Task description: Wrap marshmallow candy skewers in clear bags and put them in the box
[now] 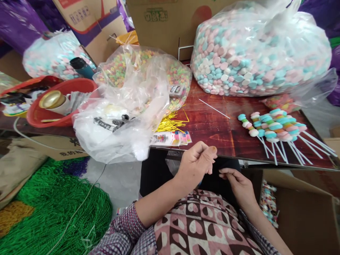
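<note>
My left hand hovers below the table's front edge, fingers curled together in a pinch; what it holds, if anything, is hidden. My right hand sits just to its right, fingers curled toward it, nothing nameable visible in them. Both are over my lap and patterned apron. On the dark red table lie several finished candy skewers with white sticks pointing right. A single bare white stick lies mid-table.
A big clear bag of pink, blue and white candies stands at the back right. A bag of coloured ring candies, gold twist ties, a red basin and green beads are left. A cardboard box holding wrapped skewers is lower right.
</note>
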The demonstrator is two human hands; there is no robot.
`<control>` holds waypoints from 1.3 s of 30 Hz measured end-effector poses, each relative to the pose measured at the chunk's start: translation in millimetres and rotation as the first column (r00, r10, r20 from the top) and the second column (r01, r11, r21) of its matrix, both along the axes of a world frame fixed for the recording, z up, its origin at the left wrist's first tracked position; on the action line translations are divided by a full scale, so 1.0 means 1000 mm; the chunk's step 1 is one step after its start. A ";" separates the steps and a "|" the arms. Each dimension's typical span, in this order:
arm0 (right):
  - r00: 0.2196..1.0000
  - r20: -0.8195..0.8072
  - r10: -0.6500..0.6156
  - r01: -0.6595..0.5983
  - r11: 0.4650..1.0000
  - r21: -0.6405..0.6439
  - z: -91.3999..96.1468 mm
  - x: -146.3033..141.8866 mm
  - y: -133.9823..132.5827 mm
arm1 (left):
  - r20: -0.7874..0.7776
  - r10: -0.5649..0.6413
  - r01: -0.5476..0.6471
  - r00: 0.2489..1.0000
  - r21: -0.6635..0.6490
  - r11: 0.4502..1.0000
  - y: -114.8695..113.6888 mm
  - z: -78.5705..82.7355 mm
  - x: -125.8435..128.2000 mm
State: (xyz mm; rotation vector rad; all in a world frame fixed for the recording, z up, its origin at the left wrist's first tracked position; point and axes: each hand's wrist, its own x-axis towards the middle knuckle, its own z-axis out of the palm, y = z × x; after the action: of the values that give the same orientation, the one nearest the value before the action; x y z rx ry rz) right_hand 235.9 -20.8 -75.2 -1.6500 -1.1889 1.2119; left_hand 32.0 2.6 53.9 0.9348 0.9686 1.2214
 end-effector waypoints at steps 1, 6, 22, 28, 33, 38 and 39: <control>1.000 0.002 -0.002 0.002 1.000 0.000 -0.001 0.000 0.000 | -0.034 -0.014 0.014 0.999 -0.008 1.000 0.000 0.001 0.000; 1.000 0.007 -0.029 0.029 0.999 -0.022 -0.001 0.002 -0.001 | -0.082 -0.066 0.074 0.994 0.099 0.992 0.000 -0.002 0.003; 0.998 0.057 0.024 -0.022 0.999 -0.043 0.006 -0.002 -0.001 | -0.564 -0.031 0.192 0.825 0.229 0.954 -0.003 -0.017 -0.022; 0.999 0.051 0.006 -0.003 0.999 -0.053 0.000 0.000 -0.001 | -0.463 0.011 0.032 0.886 0.085 0.996 -0.008 -0.024 -0.033; 0.994 0.106 0.015 -0.004 0.995 -0.103 -0.005 0.006 -0.002 | -0.470 0.051 0.051 0.881 0.200 0.978 -0.011 -0.026 -0.028; 0.991 0.137 0.011 0.005 0.993 -0.116 -0.003 0.004 -0.002 | -0.535 0.184 0.004 0.824 0.331 0.943 -0.018 -0.010 -0.045; 0.988 0.153 0.020 0.000 0.991 -0.131 -0.003 0.004 -0.002 | -0.532 0.217 -0.019 0.818 0.352 0.936 -0.021 -0.004 -0.050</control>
State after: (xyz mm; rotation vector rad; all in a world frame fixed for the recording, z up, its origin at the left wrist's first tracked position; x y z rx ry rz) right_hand 239.5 -22.9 -78.6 -1.8651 -1.2352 1.2085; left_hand -17.7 -18.0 49.9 1.5878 1.3264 1.2605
